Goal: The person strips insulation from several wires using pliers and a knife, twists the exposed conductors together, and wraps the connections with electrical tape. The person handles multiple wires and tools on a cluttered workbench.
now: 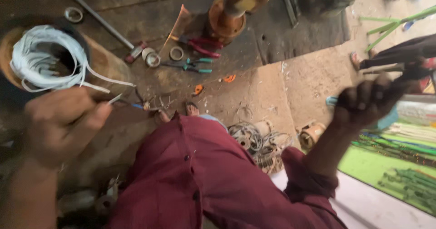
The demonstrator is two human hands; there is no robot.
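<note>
Left hand [61,126] is shown clenched on a thin white strip [102,89] that runs up to a white coil [43,58] seated in a round stator [97,61] at upper left; right hand [368,102] is raised at right, closed on a dark tool [399,67], its kind not discernible; pliers [202,47], green-handled cutters [190,65], rings [176,53] and a metal rod [100,21] are laid on the floor [272,97] above the maroon shirt [204,179].
</note>
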